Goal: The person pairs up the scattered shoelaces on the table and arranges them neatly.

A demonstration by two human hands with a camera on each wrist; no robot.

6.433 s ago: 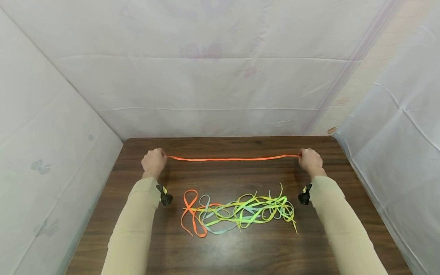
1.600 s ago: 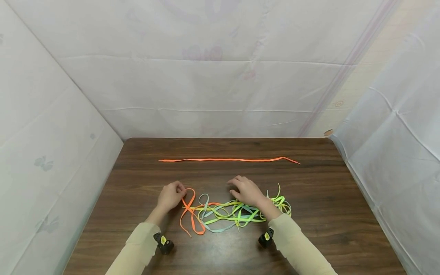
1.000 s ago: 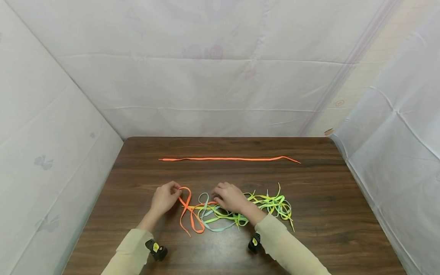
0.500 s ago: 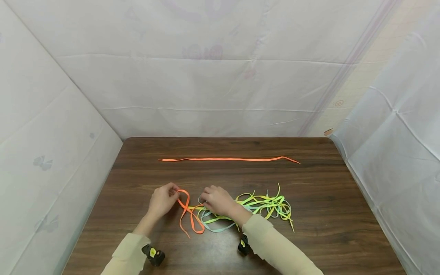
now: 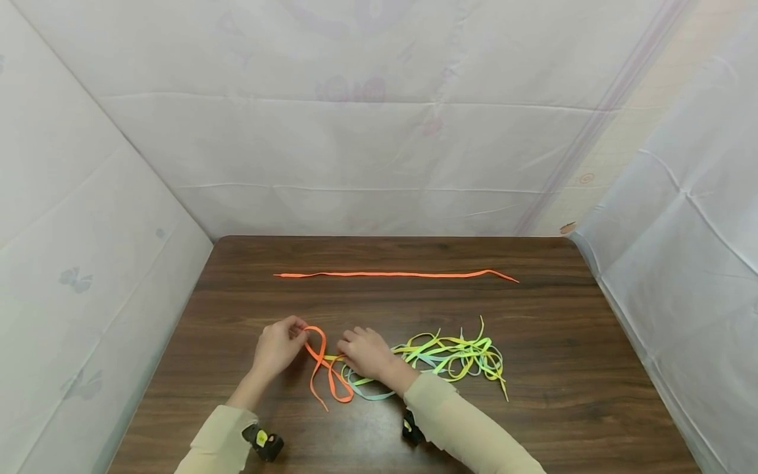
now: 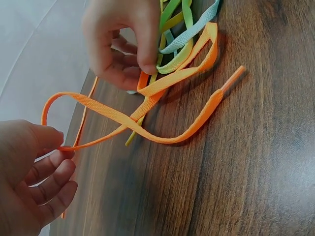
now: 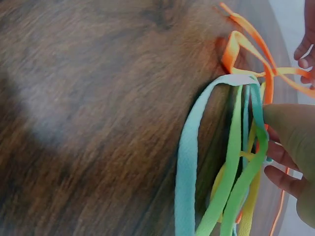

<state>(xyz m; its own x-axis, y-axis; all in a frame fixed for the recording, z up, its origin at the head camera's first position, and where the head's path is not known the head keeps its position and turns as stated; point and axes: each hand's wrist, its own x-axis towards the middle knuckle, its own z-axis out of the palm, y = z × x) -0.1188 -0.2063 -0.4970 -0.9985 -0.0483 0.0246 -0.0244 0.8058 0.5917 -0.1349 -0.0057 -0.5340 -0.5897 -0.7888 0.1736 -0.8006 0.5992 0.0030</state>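
In the head view my left hand [image 5: 277,345] pinches the loop of a flat orange shoelace [image 5: 320,342] between thumb and index finger, its other fingers loosely bent. The loop stands raised in the left wrist view, and one tipped end [image 6: 231,81] lies toward the near side. My right hand [image 5: 367,353] is over the left part of a tangle of yellow, green and pale blue shoelaces [image 5: 468,355]. Its thumb and bent fingers close about the same orange shoelace, beside a pale blue shoelace [image 7: 189,147] and a green shoelace [image 7: 229,167]. The grip is partly hidden.
A second orange shoelace [image 5: 379,274] lies nearly straight across the far part of the brown wooden table [image 5: 568,316]. Pale sheeting [image 5: 379,145] hangs behind the table and along both sides.
The far orange shoelace, earlier stretched between both hands, now lies released. My left hand has taken the other orange loop and drawn it slightly left; my right hand has moved left over the tangle.
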